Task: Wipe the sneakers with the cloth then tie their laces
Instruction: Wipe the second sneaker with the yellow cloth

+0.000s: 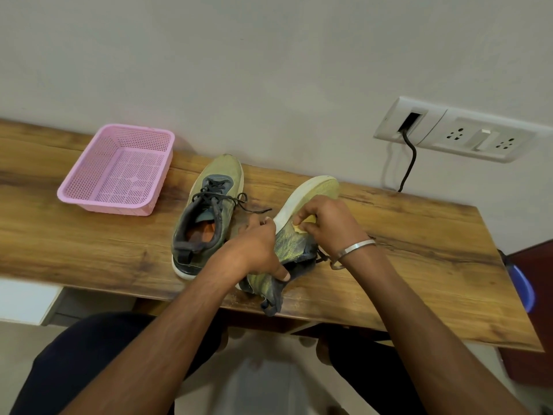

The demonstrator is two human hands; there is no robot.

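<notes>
My right fingers [302,218] pinch a small yellow cloth [305,224] against the tilted olive-green knit sneaker [291,244]; my left hand [257,250] grips its heel on the wooden surface [419,250]. Best: short firm strokes along the white sole. The other sneaker [206,214] stands just beside, laces loose.

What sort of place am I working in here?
Probably a room in a home: a wooden wall-side table under a wall socket panel with a cable plugged in, a pink plastic basket and worn sneakers on top.
</notes>
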